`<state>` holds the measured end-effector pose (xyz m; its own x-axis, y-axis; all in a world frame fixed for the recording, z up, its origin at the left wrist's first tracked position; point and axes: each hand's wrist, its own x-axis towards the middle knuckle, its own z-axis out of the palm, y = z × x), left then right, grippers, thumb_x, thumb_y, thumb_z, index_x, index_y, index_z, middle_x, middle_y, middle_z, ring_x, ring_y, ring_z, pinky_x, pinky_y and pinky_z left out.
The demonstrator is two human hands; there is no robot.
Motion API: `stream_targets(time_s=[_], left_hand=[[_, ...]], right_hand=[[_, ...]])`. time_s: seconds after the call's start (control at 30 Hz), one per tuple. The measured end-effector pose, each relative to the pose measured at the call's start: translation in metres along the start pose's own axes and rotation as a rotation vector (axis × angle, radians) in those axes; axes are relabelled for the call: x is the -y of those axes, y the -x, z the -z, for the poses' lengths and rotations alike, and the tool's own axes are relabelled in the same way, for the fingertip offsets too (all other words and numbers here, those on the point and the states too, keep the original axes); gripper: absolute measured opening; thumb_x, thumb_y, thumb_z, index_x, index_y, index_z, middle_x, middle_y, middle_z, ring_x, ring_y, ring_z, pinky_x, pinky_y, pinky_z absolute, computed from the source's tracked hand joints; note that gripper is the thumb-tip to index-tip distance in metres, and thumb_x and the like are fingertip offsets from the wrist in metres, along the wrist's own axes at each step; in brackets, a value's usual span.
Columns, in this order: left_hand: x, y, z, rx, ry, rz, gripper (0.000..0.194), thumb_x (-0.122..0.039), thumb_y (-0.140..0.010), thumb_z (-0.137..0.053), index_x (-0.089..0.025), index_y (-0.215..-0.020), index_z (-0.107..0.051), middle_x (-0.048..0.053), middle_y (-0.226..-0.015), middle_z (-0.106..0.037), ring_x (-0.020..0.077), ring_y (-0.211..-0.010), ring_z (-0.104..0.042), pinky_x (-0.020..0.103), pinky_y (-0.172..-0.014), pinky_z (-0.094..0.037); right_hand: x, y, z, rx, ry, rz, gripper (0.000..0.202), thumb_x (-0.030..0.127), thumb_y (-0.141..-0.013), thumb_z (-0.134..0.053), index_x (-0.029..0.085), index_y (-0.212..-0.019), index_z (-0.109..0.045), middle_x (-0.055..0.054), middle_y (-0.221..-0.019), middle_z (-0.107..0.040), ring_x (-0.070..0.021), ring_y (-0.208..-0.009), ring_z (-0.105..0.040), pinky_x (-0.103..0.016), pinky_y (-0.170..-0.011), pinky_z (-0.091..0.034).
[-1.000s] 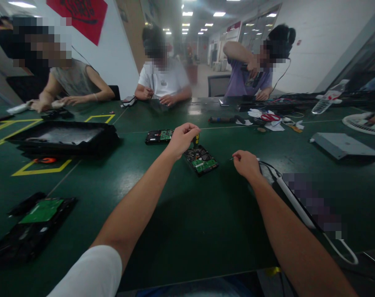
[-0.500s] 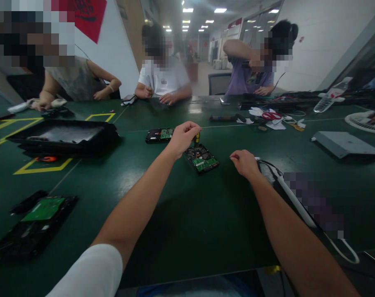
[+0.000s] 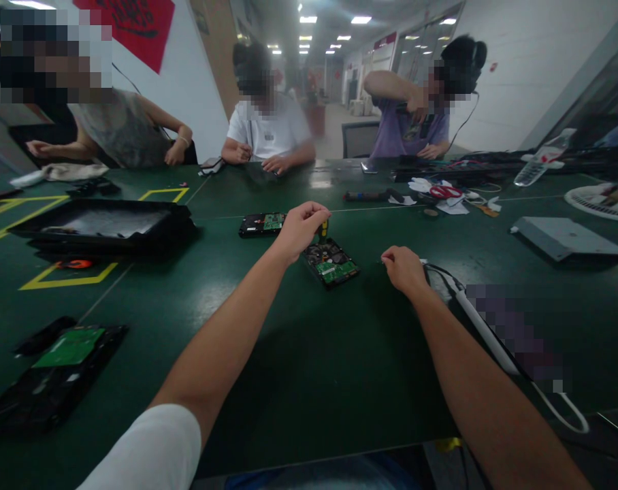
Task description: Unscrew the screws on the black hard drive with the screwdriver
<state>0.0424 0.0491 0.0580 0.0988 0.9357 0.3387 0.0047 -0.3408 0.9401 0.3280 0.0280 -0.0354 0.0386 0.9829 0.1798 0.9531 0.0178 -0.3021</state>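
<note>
My left hand [image 3: 305, 228] grips a short screwdriver [image 3: 324, 230] with a yellow and black handle, held upright over the far end of a hard drive [image 3: 332, 264]. The drive lies on the green table with its circuit board facing up; whether the screwdriver's tip touches it is hidden. To the right of the drive, my right hand [image 3: 405, 267] rests low at the tabletop with thumb and fingertips pinched together. Something tiny may be at those fingertips, too small to name. Behind my left hand lies a second hard drive [image 3: 261, 223], partly covered by the hand.
At left are a black tray [image 3: 109, 224] and another board-bearing device [image 3: 58, 374]. A white cable [image 3: 485, 333] runs beside my right forearm. Farther right stand a grey metal case [image 3: 569, 238], a plastic bottle [image 3: 546, 156] and red scissors [image 3: 446, 192]. Three people sit across the table.
My left hand and the screwdriver stay almost in place. My right hand's fingertips have shifted very slightly. The person at far left has lifted a hand off the table.
</note>
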Motion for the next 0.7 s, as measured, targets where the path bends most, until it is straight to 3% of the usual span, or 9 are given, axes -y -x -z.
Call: stream_targets(time_s=[0.3, 0.47, 0.7], left_hand=[[-0.0048, 0.0009, 0.0009, 0.023, 0.011, 0.015, 0.014, -0.032, -0.082, -0.069, -0.018, -0.079, -0.070, 0.002, -0.073, -0.062, 0.0131, -0.069, -0.056, 0.025, -0.064, -0.045], [-0.0051, -0.0001, 0.0007, 0.064, 0.187, 0.102, 0.012, -0.025, -0.081, -0.059, -0.017, -0.081, -0.068, 0.005, -0.078, -0.068, 0.0163, -0.073, -0.065, 0.030, -0.072, -0.053], [-0.0024, 0.0022, -0.0068, 0.047, 0.404, 0.181, 0.013, -0.028, -0.084, -0.055, -0.019, -0.075, -0.058, -0.001, -0.065, -0.050, 0.0118, -0.059, -0.052, 0.028, -0.068, -0.052]], right_hand=[[-0.0021, -0.0031, -0.0074, 0.020, 0.058, -0.008, 0.020, 0.028, -0.099, -0.058, 0.019, -0.099, -0.076, -0.011, -0.104, -0.070, -0.0240, -0.099, -0.064, -0.035, -0.089, -0.045], [-0.0022, -0.0035, -0.0093, 0.013, 0.038, -0.033, 0.019, 0.027, -0.099, -0.056, 0.018, -0.100, -0.073, -0.012, -0.105, -0.070, -0.0250, -0.097, -0.064, -0.036, -0.085, -0.046], [0.0055, 0.0000, -0.0013, -0.003, -0.028, -0.060, 0.012, 0.024, -0.098, -0.057, 0.019, -0.099, -0.068, -0.008, -0.099, -0.072, -0.0230, -0.091, -0.066, -0.034, -0.082, -0.046]])
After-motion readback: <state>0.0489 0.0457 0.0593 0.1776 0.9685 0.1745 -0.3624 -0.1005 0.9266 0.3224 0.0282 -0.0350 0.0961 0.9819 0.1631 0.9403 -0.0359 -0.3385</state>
